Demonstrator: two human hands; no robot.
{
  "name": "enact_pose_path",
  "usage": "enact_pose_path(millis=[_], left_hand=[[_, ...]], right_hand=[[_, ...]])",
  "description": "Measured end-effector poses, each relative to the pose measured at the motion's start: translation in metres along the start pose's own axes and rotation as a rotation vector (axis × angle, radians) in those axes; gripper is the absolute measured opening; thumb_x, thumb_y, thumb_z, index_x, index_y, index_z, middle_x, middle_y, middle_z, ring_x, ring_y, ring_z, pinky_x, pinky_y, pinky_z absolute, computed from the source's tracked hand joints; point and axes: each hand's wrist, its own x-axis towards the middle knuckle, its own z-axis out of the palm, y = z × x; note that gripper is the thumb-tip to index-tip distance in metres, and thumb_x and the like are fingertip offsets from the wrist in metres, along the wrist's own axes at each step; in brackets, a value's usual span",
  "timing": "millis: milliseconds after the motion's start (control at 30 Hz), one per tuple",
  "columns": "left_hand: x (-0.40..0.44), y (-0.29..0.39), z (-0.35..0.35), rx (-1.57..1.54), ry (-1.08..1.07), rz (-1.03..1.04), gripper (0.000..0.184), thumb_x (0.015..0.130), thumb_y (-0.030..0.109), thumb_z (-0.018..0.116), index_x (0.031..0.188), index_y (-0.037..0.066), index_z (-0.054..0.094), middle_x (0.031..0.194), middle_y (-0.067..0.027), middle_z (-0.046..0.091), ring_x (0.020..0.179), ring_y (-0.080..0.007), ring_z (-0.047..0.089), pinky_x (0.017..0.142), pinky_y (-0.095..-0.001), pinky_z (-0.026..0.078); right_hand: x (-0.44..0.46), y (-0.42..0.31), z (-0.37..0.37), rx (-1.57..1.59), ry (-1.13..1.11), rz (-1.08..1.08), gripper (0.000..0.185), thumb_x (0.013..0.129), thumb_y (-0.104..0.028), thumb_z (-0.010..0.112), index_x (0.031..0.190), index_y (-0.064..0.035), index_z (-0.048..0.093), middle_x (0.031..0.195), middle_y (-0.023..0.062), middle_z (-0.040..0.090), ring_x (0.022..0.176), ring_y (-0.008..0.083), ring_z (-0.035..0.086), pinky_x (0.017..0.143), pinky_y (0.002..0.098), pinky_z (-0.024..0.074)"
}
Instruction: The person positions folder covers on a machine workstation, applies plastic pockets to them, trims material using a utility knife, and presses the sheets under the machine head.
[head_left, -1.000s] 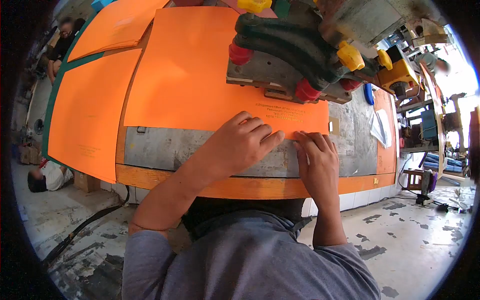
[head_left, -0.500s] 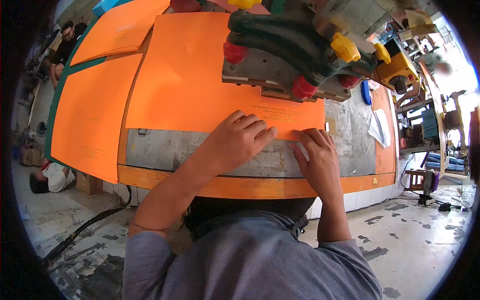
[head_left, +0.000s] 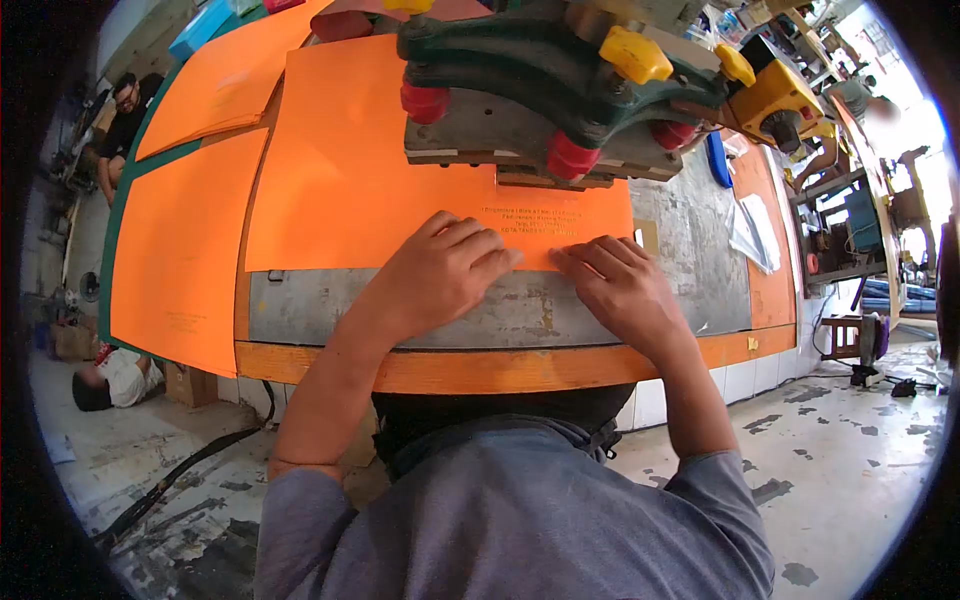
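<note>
A large orange paper sheet (head_left: pixel 340 180) lies on the grey metal plate (head_left: pixel 400 310), its right part under the press head. Small gold lettering is printed near its front right edge. My left hand (head_left: pixel 440 275) is closed at the sheet's near edge, fingers curled over the paper left of the lettering. On the other side of it, my right hand (head_left: pixel 625 290) grips the same edge near the right corner, fingers bent and thumb tucked in. Both thumb tips are partly hidden. The press head (head_left: pixel 540 150), dark green with red and yellow knobs, hangs just beyond my hands.
More printed orange sheets (head_left: pixel 185 260) lie on the green surface at left. A yellow control box (head_left: pixel 770 110) with a black knob juts out at right, above a blue object (head_left: pixel 718 160) and clear plastic (head_left: pixel 755 235). A wooden edge (head_left: pixel 500 372) borders the table. Other people sit nearby.
My right hand has turned inward, its thumb drawing up to the sheet's edge. My left hand stays at the edge. The whole view has shifted slightly.
</note>
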Motion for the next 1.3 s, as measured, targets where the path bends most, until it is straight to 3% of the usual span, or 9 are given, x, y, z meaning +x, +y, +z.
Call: enact_pose_path(millis=[67,433,667,767,867,1033,1100,1167,1300], left_hand=[[-0.001,-0.001,0.006,0.043,0.011,0.005,0.043,0.087,0.013,0.08,0.128,0.011,0.073,0.122,-0.0068,0.072,0.119,-0.0267,0.069,0.105,-0.0445,0.052],[-0.001,-0.002,-0.019,-0.086,-0.018,-0.084,0.049,0.087,0.011,0.079,0.135,0.012,0.07,0.132,-0.0108,0.072,0.125,-0.0309,0.068,0.113,-0.0484,0.049],[-0.002,-0.006,-0.023,0.153,0.191,-0.162,0.029,0.09,0.003,0.071,0.119,0.005,0.077,0.107,-0.01,0.081,0.108,-0.0284,0.077,0.097,-0.0438,0.058],[-0.007,0.004,-0.038,0.156,0.228,-0.128,0.028,0.09,0.001,0.068,0.116,0.005,0.078,0.11,-0.0109,0.082,0.104,-0.0276,0.078,0.091,-0.0434,0.059],[-0.022,0.027,-0.05,0.114,0.165,-0.101,0.029,0.087,0.003,0.071,0.116,0.006,0.078,0.11,-0.01,0.082,0.104,-0.0257,0.078,0.09,-0.0428,0.059],[-0.048,0.063,-0.071,-0.208,-0.231,-0.169,0.034,0.091,0.029,0.084,0.116,0.007,0.078,0.109,-0.0065,0.081,0.103,-0.0277,0.077,0.09,-0.0438,0.057],[-0.047,0.066,-0.063,-0.283,-0.239,-0.208,0.039,0.094,0.037,0.085,0.117,0.007,0.078,0.111,-0.0077,0.081,0.105,-0.0304,0.075,0.093,-0.0453,0.056],[-0.039,0.067,-0.036,-0.226,-0.027,-0.312,0.037,0.096,0.033,0.082,0.122,0.007,0.077,0.123,-0.0102,0.078,0.115,-0.031,0.072,0.098,-0.0456,0.054],[0.009,0.073,0.005,-0.044,0.091,-0.351,0.039,0.099,0.029,0.079,0.13,0.006,0.073,0.126,-0.0117,0.073,0.122,-0.0313,0.067,0.102,-0.0469,0.051]], right_hand=[[0.004,0.002,-0.002,-0.027,-0.02,-0.108,0.044,0.088,-0.013,0.069,0.132,-0.0074,0.074,0.116,0.0047,0.075,0.11,0.0226,0.071,0.093,0.0383,0.0584],[0.01,0.016,0.011,-0.143,0.095,-0.059,0.046,0.091,-0.015,0.067,0.137,-0.006,0.072,0.116,0.0048,0.074,0.108,0.0235,0.07,0.096,0.0388,0.0559],[0.008,0.02,0.003,-0.127,0.23,0.046,0.046,0.086,-0.005,0.07,0.131,-0.0075,0.076,0.123,0.0056,0.081,0.115,0.0226,0.074,0.099,0.0396,0.0562],[0.001,0.01,-0.007,-0.114,0.225,0.053,0.046,0.086,-0.004,0.07,0.131,-0.0085,0.076,0.125,0.0063,0.081,0.116,0.0236,0.075,0.102,0.0414,0.0556],[-0.018,-0.002,-0.021,-0.06,0.077,0.016,0.038,0.095,-0.018,0.07,0.131,-0.0072,0.076,0.124,0.0084,0.08,0.117,0.0262,0.073,0.107,0.0436,0.0545],[-0.043,-0.031,-0.054,0.519,-0.183,0.095,0.039,0.095,-0.037,0.082,0.12,-0.0061,0.079,0.115,0.0107,0.08,0.111,0.0292,0.074,0.101,0.0456,0.0568],[-0.051,-0.041,-0.035,0.551,-0.073,0.121,0.035,0.095,-0.03,0.082,0.119,-0.005,0.079,0.105,0.0094,0.076,0.102,0.0297,0.073,0.092,0.0456,0.0579],[-0.055,-0.051,-0.013,0.393,0.065,0.305,0.03,0.094,-0.021,0.082,0.119,-0.0051,0.079,0.099,0.0081,0.069,0.095,0.0299,0.069,0.086,0.0446,0.0571],[-0.051,-0.066,0.011,0.325,0.188,0.327,0.027,0.093,-0.015,0.081,0.118,-0.0068,0.079,0.098,0.0076,0.063,0.091,0.0288,0.064,0.082,0.0435,0.0551]])
